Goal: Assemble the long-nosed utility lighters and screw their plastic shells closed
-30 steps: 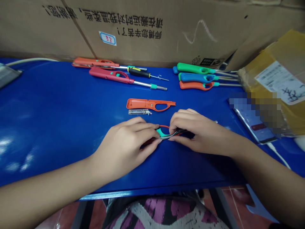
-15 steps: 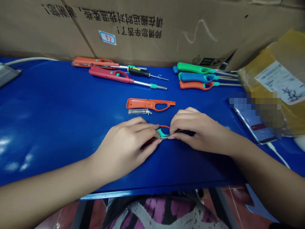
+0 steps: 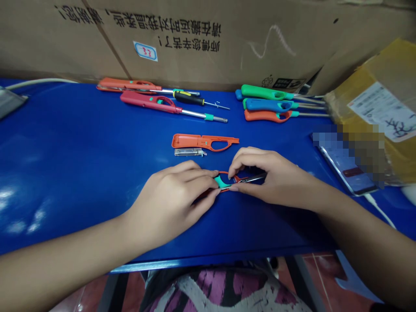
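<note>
My left hand (image 3: 172, 201) presses down on the handle end of an opened orange lighter half (image 3: 227, 181) with a teal trigger, lying on the blue table (image 3: 81, 173). My right hand (image 3: 264, 175) pinches the front of the same piece, where a thin metal tube and wires run right under the fingers. Just beyond lie a separate orange lighter shell (image 3: 204, 141) and a small clear fuel tank (image 3: 189, 152).
Red and orange long lighters (image 3: 152, 102) and a black screwdriver (image 3: 191, 99) lie at the back left; green, blue and orange lighters (image 3: 269, 105) at the back right. Cardboard boxes (image 3: 201, 39) line the back. A phone (image 3: 349, 169) and a yellow parcel (image 3: 380, 104) sit on the right.
My right hand's fingers have lifted and arched, showing the metal tube and wires beneath. The left hand has stayed in place.
</note>
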`<state>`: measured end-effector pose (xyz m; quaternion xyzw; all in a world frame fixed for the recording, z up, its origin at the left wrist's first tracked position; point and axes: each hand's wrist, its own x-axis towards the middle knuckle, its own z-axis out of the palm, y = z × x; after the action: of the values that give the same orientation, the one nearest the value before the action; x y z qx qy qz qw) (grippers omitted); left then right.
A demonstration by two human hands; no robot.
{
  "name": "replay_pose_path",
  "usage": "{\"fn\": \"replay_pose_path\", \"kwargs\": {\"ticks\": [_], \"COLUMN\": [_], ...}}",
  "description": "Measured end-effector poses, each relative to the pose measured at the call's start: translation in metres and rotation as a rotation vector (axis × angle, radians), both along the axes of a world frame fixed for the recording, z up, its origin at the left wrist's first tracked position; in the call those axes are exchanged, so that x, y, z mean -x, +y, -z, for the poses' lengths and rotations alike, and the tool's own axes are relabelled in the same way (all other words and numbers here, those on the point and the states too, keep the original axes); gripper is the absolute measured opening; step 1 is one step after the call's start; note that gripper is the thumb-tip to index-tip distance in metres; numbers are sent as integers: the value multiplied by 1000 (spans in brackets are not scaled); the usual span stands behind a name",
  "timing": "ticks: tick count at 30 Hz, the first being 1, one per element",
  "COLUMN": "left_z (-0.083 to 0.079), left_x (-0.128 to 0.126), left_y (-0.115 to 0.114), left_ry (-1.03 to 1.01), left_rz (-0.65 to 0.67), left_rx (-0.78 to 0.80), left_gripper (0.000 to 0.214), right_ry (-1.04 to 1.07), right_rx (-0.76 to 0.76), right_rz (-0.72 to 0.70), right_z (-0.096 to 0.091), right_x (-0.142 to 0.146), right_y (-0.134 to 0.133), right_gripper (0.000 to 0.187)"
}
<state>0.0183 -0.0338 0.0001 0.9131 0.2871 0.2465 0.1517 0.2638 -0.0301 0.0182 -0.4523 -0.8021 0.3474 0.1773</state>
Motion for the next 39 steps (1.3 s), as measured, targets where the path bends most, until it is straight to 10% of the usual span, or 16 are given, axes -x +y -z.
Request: {"fn": "replay_pose_path", "kwargs": {"ticks": [39], "left_z": [-4], "left_x": [2], "left_y": [1], "left_ry": [35], "left_rz": [-1], "left_rx": [60], "left_gripper": [15], "right_ry": [-20], "right_rx": [104], "right_rz": [35], "right_z": [-10], "right_x": [-10], "right_y": [4], "right_gripper": [11]}}
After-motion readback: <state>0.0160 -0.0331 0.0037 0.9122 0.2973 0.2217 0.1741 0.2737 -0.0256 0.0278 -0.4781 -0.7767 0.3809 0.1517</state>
